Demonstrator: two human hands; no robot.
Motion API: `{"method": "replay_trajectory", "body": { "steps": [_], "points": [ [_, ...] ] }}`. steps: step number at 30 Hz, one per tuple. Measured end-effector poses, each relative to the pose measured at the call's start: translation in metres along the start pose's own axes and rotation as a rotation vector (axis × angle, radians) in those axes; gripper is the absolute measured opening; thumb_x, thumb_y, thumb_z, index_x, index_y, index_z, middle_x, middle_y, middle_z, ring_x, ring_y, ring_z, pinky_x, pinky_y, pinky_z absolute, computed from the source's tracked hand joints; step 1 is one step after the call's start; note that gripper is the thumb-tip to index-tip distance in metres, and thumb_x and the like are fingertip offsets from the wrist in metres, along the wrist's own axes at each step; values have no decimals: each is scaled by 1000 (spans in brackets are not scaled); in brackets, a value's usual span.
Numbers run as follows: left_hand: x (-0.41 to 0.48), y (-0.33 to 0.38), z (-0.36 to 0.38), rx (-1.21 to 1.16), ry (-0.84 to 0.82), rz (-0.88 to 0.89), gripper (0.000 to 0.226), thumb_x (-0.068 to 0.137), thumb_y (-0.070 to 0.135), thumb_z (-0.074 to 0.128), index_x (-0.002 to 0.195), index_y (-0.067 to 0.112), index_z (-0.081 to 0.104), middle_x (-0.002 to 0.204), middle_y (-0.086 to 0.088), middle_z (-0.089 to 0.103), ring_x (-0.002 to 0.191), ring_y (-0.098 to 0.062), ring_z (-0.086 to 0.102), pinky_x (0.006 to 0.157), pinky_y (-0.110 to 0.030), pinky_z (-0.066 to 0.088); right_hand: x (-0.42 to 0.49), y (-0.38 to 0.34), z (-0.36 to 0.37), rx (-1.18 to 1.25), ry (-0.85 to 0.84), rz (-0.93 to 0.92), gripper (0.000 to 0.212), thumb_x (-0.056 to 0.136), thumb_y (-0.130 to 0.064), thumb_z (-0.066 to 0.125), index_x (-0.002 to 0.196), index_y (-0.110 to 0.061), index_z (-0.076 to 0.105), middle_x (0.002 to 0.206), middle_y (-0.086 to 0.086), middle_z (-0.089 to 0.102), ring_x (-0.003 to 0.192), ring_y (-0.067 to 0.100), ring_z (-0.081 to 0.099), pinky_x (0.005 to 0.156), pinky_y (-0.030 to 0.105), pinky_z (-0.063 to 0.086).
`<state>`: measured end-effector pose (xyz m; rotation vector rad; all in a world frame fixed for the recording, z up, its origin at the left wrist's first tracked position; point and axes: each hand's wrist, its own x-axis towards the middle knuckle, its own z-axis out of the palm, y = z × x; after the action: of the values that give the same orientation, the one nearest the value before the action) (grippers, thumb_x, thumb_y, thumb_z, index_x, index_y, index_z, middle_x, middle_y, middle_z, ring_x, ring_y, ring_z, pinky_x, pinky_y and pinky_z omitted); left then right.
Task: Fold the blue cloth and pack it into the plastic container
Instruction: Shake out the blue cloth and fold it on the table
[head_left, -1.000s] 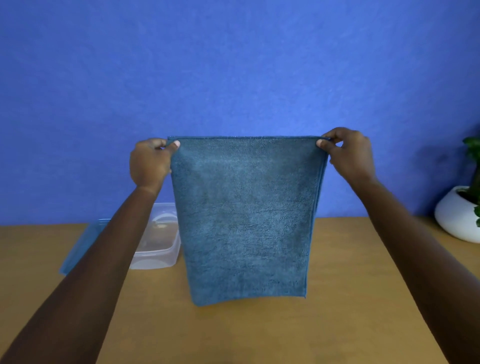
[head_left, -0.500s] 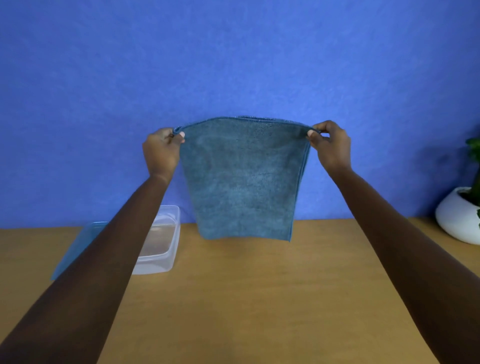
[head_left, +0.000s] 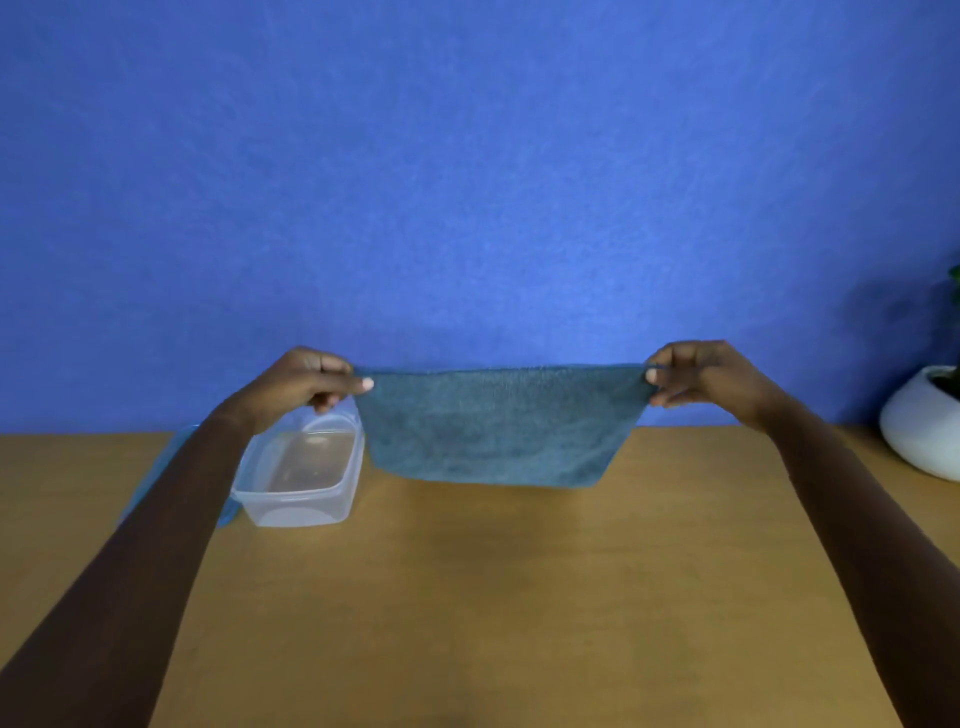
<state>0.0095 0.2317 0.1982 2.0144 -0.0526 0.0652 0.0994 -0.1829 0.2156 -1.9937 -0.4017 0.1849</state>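
Note:
The blue cloth (head_left: 498, 426), folded in layers, hangs stretched between both hands above the far part of the wooden table (head_left: 493, 597). My left hand (head_left: 306, 384) pinches its top left corner and my right hand (head_left: 706, 376) pinches its top right corner. The cloth's lower edge hovers just over the table or brushes it; I cannot tell which. The clear plastic container (head_left: 298, 473) stands open and empty on the table, to the left of the cloth, partly behind my left hand.
A blue lid (head_left: 156, 478) lies left of the container, mostly hidden by my left forearm. A white plant pot (head_left: 922, 421) stands at the far right edge. A blue wall closes off the back of the table.
Both hands have lowered and moved farther apart, pulling the cloth taut. The cloth now shows as a wide, short band instead of a long hanging sheet.

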Motion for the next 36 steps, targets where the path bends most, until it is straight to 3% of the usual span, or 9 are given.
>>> {"method": "replay_trajectory", "body": {
  "steps": [5, 8, 12, 20, 26, 29, 31, 33, 36],
  "points": [
    [-23, -8, -1, 58, -526, -437, 33, 38, 38, 88, 50, 16, 66, 43, 6, 58, 36, -2, 51, 40, -10, 43, -22, 13, -1, -71, -418, 351, 18, 84, 0, 59, 74, -13, 65, 57, -2, 70, 53, 6, 68, 56, 15, 56],
    [-26, -17, 11, 172, -729, -575, 19, 62, 28, 77, 50, 18, 65, 43, 8, 60, 34, -1, 50, 38, -11, 40, -29, 21, 7, -173, -618, 486, 19, 86, -3, 59, 74, -15, 68, 61, -4, 71, 55, 6, 68, 59, 16, 55],
    [-29, -37, 32, 246, -832, -689, 42, 89, 13, 59, 49, 21, 65, 44, 10, 61, 34, 2, 49, 38, -9, 39, -30, 35, 24, -256, -684, 565, 14, 86, -7, 62, 78, -16, 69, 60, -7, 73, 55, 4, 68, 59, 15, 55],
    [-26, -72, 55, 40, -318, -648, 26, 83, 18, 69, 59, 18, 60, 50, 4, 53, 36, -3, 47, 40, -11, 37, -11, 74, 54, -331, -334, 494, 2, 84, -16, 67, 82, -15, 65, 78, 4, 70, 62, 10, 69, 61, 20, 54],
    [-11, -96, 86, -147, 65, -598, 13, 86, 17, 65, 76, 13, 58, 77, -10, 50, 55, -13, 45, 56, -20, 37, 6, 97, 80, -311, -9, 433, 7, 83, -10, 66, 86, -3, 65, 67, 7, 62, 53, 14, 59, 30, 8, 34],
    [-2, -107, 99, -207, 177, -593, 15, 88, 16, 63, 75, 11, 57, 92, -14, 57, 66, -20, 53, 61, -22, 39, 12, 109, 91, -322, 90, 398, 14, 82, -9, 67, 89, 3, 69, 71, 9, 64, 57, 18, 59, 54, 19, 51],
    [5, -115, 104, -210, 233, -579, 24, 87, 13, 63, 66, 11, 54, 87, -15, 56, 65, -21, 53, 55, -21, 40, 16, 117, 97, -327, 143, 401, 14, 81, -10, 67, 88, 2, 70, 79, 11, 65, 68, 23, 61, 72, 32, 52],
    [10, -120, 107, -161, 300, -539, 29, 86, 9, 65, 59, 9, 53, 65, -10, 55, 48, -15, 51, 40, -15, 37, 20, 123, 101, -324, 191, 392, 12, 80, -10, 67, 86, 0, 71, 80, 9, 64, 71, 22, 59, 71, 31, 48],
    [15, -129, 111, -84, 377, -508, 19, 84, 9, 67, 67, 3, 60, 34, 4, 44, 34, -12, 39, 43, -21, 27, 26, 129, 108, -317, 266, 383, 13, 81, -10, 66, 88, 0, 71, 81, 10, 64, 74, 22, 59, 67, 27, 43]
  ]
}}
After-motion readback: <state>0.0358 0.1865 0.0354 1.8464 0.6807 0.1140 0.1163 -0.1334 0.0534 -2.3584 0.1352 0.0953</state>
